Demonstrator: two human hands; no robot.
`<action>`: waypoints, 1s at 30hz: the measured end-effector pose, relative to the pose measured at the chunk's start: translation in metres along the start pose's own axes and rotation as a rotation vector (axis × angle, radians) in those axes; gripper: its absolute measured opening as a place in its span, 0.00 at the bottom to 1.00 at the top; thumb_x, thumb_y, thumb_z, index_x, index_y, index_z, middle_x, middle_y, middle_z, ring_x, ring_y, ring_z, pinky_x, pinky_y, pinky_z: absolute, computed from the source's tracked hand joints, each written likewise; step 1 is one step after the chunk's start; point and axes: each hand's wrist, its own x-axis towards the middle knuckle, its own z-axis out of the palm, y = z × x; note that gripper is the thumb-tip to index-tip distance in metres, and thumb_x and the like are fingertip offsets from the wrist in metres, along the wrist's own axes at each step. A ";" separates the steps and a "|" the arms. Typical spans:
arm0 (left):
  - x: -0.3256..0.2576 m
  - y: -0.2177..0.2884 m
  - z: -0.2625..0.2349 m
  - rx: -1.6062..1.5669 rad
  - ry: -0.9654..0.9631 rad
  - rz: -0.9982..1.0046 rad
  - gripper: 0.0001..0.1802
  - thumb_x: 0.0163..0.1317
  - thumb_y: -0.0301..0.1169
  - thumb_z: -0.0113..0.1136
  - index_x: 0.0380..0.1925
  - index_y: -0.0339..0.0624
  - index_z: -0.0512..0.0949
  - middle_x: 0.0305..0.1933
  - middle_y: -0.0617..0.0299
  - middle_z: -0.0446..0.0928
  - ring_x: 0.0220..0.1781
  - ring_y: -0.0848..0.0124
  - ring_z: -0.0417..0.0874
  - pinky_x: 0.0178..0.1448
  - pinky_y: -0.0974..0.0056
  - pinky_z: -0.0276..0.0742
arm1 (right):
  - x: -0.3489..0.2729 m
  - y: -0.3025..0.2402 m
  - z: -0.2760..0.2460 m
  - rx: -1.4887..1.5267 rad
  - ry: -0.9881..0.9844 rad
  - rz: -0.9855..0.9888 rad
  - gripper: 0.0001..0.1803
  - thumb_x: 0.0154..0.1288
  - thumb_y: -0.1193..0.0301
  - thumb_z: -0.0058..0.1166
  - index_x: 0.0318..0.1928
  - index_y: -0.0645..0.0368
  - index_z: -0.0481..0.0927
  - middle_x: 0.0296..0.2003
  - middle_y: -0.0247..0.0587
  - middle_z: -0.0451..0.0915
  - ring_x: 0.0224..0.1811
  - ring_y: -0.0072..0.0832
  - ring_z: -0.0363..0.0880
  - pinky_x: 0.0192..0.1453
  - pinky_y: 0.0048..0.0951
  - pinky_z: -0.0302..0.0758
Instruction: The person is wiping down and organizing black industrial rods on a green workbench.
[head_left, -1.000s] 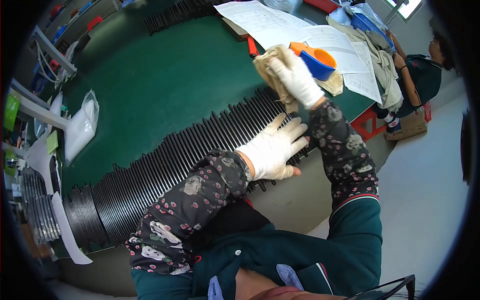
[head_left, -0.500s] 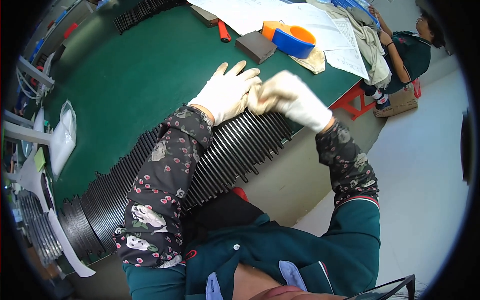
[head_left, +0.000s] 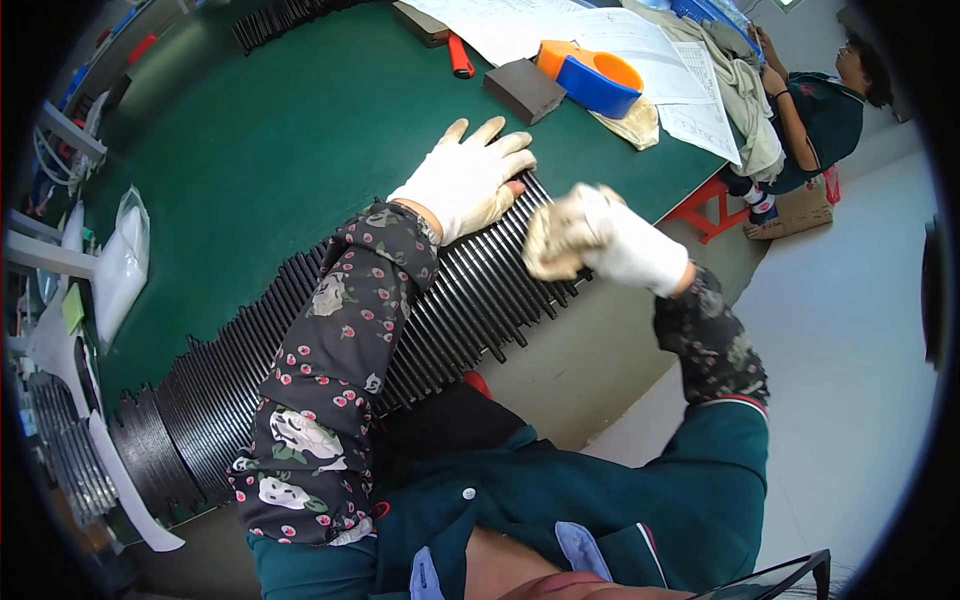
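Observation:
A long row of thin black rods (head_left: 480,290) lies side by side along the near edge of the green table. My left hand (head_left: 465,185), in a white glove with yellowed fingertips, rests on the far ends of the rods, fingers stretched and spread. The thumb tip shows bare through the glove. Over the rods' near ends, at the right end of the row, my gloved right hand (head_left: 610,240) is closed round a crumpled cream cloth (head_left: 548,248). Motion blurs this hand, and I cannot tell whether the cloth touches the rods.
Beyond my hands are a dark grey block (head_left: 525,90), an orange and blue ring-shaped holder (head_left: 600,80), a red-handled cutter (head_left: 460,57), and paper sheets (head_left: 650,60). A plastic bag (head_left: 122,265) lies left. Another person (head_left: 820,120) sits at the far right beside a red stool (head_left: 705,210).
My right hand has moved away from the left hand, toward me and slightly right, over the rods' near ends. My left hand stays spread on the rods; the view has shifted slightly.

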 end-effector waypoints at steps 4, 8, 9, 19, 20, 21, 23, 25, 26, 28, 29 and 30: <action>0.000 0.001 0.000 0.040 -0.028 -0.019 0.20 0.69 0.39 0.48 0.59 0.49 0.71 0.70 0.60 0.64 0.75 0.56 0.57 0.76 0.45 0.52 | -0.009 -0.017 -0.030 0.470 -0.350 0.214 0.11 0.50 0.80 0.65 0.36 0.53 0.86 0.36 0.31 0.83 0.41 0.30 0.78 0.49 0.31 0.72; 0.000 0.001 0.000 0.091 0.005 0.009 0.21 0.68 0.38 0.49 0.60 0.48 0.71 0.70 0.58 0.64 0.75 0.56 0.57 0.76 0.45 0.52 | 0.031 -0.007 0.014 -0.023 0.260 0.000 0.16 0.50 0.82 0.58 0.40 0.52 0.86 0.41 0.35 0.81 0.47 0.36 0.76 0.52 0.34 0.73; -0.001 0.000 0.000 0.094 0.001 0.006 0.21 0.68 0.38 0.49 0.60 0.48 0.71 0.70 0.58 0.64 0.75 0.56 0.57 0.76 0.45 0.52 | 0.037 -0.008 0.031 -0.080 0.201 -0.038 0.16 0.51 0.83 0.57 0.40 0.52 0.86 0.42 0.36 0.81 0.49 0.38 0.75 0.52 0.34 0.73; -0.002 -0.003 0.004 0.110 0.043 0.057 0.21 0.68 0.38 0.49 0.59 0.47 0.72 0.70 0.59 0.65 0.75 0.56 0.57 0.76 0.46 0.52 | 0.038 -0.013 0.014 0.054 0.318 -0.063 0.16 0.48 0.82 0.57 0.39 0.54 0.85 0.39 0.37 0.80 0.46 0.39 0.76 0.51 0.37 0.74; 0.001 -0.007 0.010 0.082 0.054 0.054 0.21 0.68 0.39 0.49 0.59 0.47 0.72 0.70 0.59 0.65 0.75 0.56 0.57 0.76 0.46 0.52 | 0.035 -0.015 0.022 0.053 0.252 -0.079 0.16 0.48 0.82 0.56 0.39 0.54 0.85 0.38 0.37 0.80 0.46 0.39 0.76 0.50 0.37 0.74; 0.000 -0.006 0.008 0.087 0.049 0.045 0.21 0.68 0.39 0.49 0.59 0.47 0.72 0.70 0.59 0.65 0.75 0.56 0.57 0.76 0.46 0.52 | 0.033 -0.020 0.030 0.060 0.187 -0.110 0.16 0.47 0.83 0.56 0.38 0.54 0.85 0.38 0.36 0.80 0.47 0.39 0.76 0.50 0.37 0.73; -0.003 -0.003 0.003 0.026 0.024 0.004 0.21 0.68 0.39 0.50 0.59 0.47 0.72 0.70 0.59 0.65 0.75 0.56 0.58 0.76 0.45 0.52 | 0.017 -0.032 0.016 0.504 -0.117 -0.210 0.12 0.47 0.84 0.54 0.34 0.60 0.84 0.32 0.42 0.82 0.36 0.42 0.78 0.39 0.34 0.75; -0.001 0.000 0.000 0.029 0.024 0.002 0.21 0.68 0.39 0.49 0.59 0.47 0.72 0.70 0.58 0.65 0.75 0.56 0.58 0.76 0.45 0.52 | -0.013 -0.025 0.015 0.696 -0.349 -0.110 0.09 0.49 0.83 0.54 0.31 0.63 0.83 0.30 0.42 0.82 0.31 0.38 0.78 0.34 0.32 0.75; -0.001 -0.001 0.001 0.037 0.020 -0.004 0.20 0.68 0.38 0.49 0.59 0.47 0.72 0.70 0.58 0.65 0.75 0.56 0.58 0.76 0.45 0.52 | 0.001 -0.035 -0.005 0.605 -0.324 -0.128 0.05 0.51 0.82 0.56 0.30 0.66 0.83 0.29 0.41 0.81 0.30 0.30 0.77 0.34 0.29 0.74; -0.003 -0.002 0.002 0.059 0.009 -0.008 0.21 0.68 0.38 0.49 0.59 0.47 0.72 0.71 0.58 0.64 0.76 0.56 0.57 0.76 0.46 0.52 | 0.015 -0.039 -0.009 0.457 0.045 -0.001 0.06 0.54 0.80 0.57 0.34 0.61 0.84 0.31 0.38 0.80 0.30 0.31 0.76 0.33 0.31 0.73; 0.000 -0.001 -0.001 0.069 -0.004 0.019 0.21 0.68 0.38 0.50 0.59 0.46 0.71 0.71 0.58 0.63 0.76 0.56 0.57 0.76 0.45 0.52 | 0.023 -0.039 -0.007 0.277 0.284 0.057 0.07 0.54 0.79 0.57 0.35 0.58 0.84 0.31 0.38 0.79 0.30 0.34 0.76 0.33 0.32 0.73; 0.000 -0.002 0.002 0.084 0.004 0.020 0.21 0.67 0.38 0.50 0.59 0.46 0.71 0.72 0.58 0.63 0.76 0.56 0.57 0.76 0.45 0.52 | 0.028 -0.023 0.009 0.127 0.310 -0.054 0.10 0.54 0.80 0.56 0.36 0.55 0.84 0.31 0.37 0.79 0.31 0.37 0.76 0.33 0.33 0.73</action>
